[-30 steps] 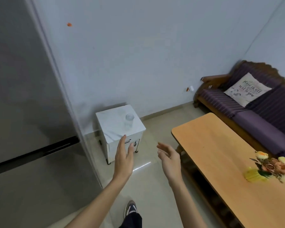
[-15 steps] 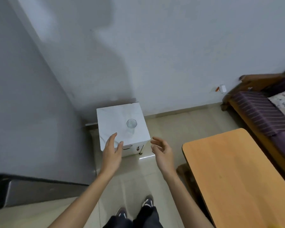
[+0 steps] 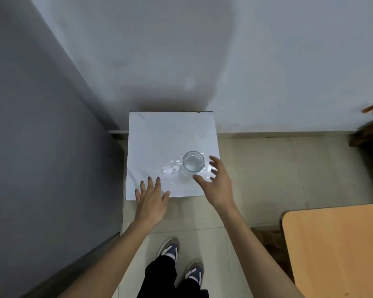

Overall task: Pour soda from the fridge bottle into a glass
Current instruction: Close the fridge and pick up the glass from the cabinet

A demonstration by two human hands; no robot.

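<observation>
1. Two bare hands were all you had out at this moment; no bottle showed anywhere, so the soda had yet to be fetched.
2. Far left, you had the grey fridge side (image 3: 41, 147) shut off from view, and whatever stood inside could not be told.
3. Your left hand (image 3: 152, 197) lay spread, fingers apart, over the near left corner of the white side table (image 3: 159, 134), holding nothing.
4. On that table, toward its near right part, you had the glass (image 3: 193, 161) standing upright and seemingly empty.
5. Your right hand (image 3: 216, 183) was open and cupped just beside the glass on its right, thumb and fingers curved toward it but not yet closed on it.
6. Far right, the wooden table (image 3: 336, 250) sat bare at its visible corner.
7. By my reckoning you were at the very start: the glass was located, while fetching the bottle, opening it and pouring all remained.
</observation>
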